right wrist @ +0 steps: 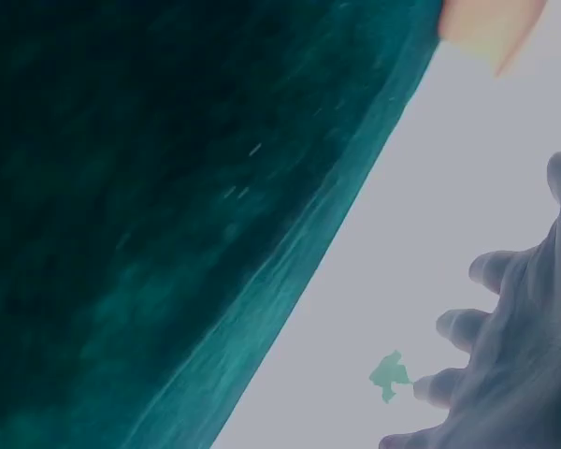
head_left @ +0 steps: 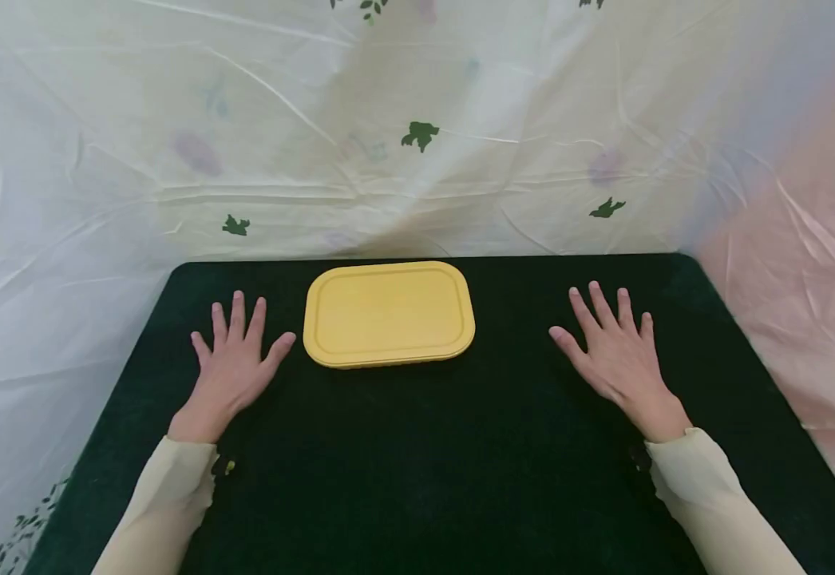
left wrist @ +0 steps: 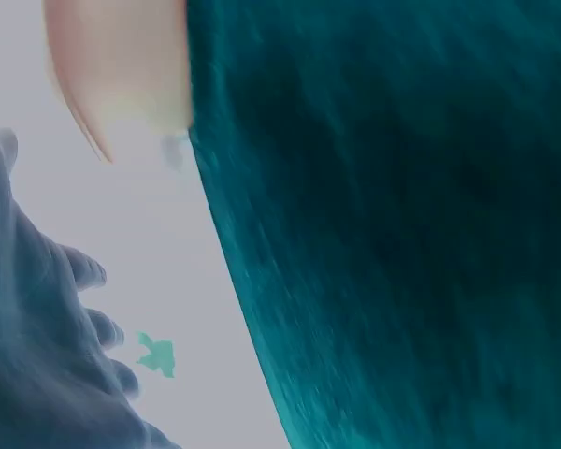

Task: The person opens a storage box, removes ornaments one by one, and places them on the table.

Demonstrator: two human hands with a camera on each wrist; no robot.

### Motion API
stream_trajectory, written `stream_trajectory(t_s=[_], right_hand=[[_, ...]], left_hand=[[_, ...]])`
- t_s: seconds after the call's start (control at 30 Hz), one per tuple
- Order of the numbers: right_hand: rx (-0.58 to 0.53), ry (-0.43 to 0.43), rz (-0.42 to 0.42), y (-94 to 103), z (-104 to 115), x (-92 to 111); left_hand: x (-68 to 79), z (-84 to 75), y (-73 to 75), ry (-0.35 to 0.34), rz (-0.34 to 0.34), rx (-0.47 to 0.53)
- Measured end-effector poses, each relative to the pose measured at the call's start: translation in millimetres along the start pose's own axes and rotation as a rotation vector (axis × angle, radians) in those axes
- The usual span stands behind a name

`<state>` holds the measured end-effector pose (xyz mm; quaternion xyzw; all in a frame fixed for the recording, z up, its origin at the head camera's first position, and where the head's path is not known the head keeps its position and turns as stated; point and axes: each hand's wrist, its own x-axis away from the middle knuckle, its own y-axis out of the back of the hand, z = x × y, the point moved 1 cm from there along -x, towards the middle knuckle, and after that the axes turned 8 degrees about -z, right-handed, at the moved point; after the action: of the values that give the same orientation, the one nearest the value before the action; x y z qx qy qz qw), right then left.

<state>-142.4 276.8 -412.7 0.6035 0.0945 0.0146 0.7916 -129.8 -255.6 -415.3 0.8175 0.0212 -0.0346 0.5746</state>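
Left hand: fingers spread wide, gripping nothing, thumb just beside the yellow box.
Right hand: spread as wide, well apart from it, to the right.
Yellow box: flat-topped, evenly coloured, rounded corners; I make out a line tracing inside its rim, parallel to the edges.
Box's place: on my screen, at the far edge of the dark green table, slightly left of centre.

Surface: table, dark green top with a soft, fabric-like look, far corners rounded. Lying on it: one yellow rounded-rectangular piece, box or lid, depth unclear; flat face up, line running inside its rim. Position: near far edge, slightly left of centre.
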Motion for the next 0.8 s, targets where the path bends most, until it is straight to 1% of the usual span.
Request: stream_trajectory(t_s=[0.17,0.47,0.6,0.8], right_hand=[[-0.035,-0.004,-0.005,-0.4,13,-3],[-0.104,0.003,-0.028,-6.7,40,-10],[-0.138,0.022,-0.03,-12.3,53,-12],[-0.199,0.038,0.001,-19.8,70,-18]], left_hand=[[-3.6,-11.1,-2.0,-0.005,0.003,0.082],[-8.7,-34.0,-6.8,0.002,0.032,0.218],[-10.4,-39.7,-10.7,0.004,0.042,0.279],[-12.0,-44.7,-14.5,0.031,0.034,0.387]])
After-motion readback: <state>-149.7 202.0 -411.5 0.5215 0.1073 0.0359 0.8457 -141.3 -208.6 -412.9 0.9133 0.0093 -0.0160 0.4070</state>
